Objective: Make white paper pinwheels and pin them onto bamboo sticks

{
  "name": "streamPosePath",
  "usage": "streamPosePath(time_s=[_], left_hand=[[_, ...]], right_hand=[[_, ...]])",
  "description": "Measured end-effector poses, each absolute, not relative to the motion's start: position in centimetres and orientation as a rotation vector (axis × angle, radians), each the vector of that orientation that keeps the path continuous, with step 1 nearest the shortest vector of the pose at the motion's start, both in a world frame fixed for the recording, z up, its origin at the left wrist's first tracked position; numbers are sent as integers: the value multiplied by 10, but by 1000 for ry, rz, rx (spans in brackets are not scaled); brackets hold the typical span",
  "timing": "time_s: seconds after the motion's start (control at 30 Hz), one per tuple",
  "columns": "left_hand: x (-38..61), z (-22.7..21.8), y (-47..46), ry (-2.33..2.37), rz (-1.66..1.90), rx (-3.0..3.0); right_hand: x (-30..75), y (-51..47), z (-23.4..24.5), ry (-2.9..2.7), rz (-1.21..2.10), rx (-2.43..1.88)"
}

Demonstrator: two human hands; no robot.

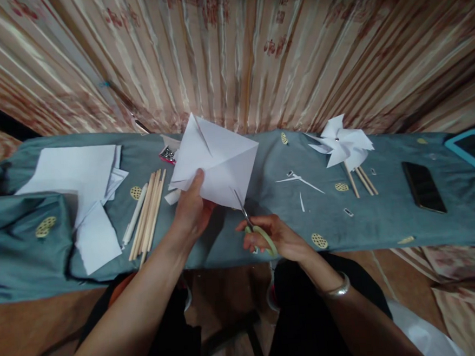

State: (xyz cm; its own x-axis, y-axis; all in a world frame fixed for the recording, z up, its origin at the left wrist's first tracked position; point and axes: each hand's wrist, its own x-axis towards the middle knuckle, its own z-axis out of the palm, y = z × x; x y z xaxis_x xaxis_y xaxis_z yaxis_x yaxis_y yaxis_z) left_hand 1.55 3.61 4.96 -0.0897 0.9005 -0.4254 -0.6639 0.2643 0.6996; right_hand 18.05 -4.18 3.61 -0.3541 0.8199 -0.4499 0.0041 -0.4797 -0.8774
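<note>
My left hand (191, 208) pinches the lower left edge of a creased white paper square (215, 158), holding it up over the teal cloth-covered table (379, 222). My right hand (274, 238) is closed in the green handles of a pair of scissors (251, 226). The blades point up and touch the paper's lower corner, where a cut runs along a crease.
White paper sheets (78, 178) lie at the left beside several wooden sticks (148, 214). A finished white paper pinwheel (344, 143) on sticks lies at the right, then a black phone (423, 186) and a blue-cased tablet (473, 148). Paper scraps (300, 181) and a box of pins (167, 154) lie about.
</note>
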Motion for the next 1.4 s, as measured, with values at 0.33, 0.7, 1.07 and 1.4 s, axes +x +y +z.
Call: streamPosePath(time_s=[0.33, 0.7, 1.07, 1.4], left_hand=[[14, 43, 34, 982, 1331, 354], [14, 49, 34, 931, 1360, 289], [13, 50, 34, 897, 1388, 241], [13, 53, 35, 948, 1382, 235]], right_hand=[[179, -41, 38, -1077, 1902, -1319], [178, -42, 38, -1073, 1905, -1326], [178, -42, 31, -1043, 1888, -1346], [177, -42, 29, -982, 1892, -1342]])
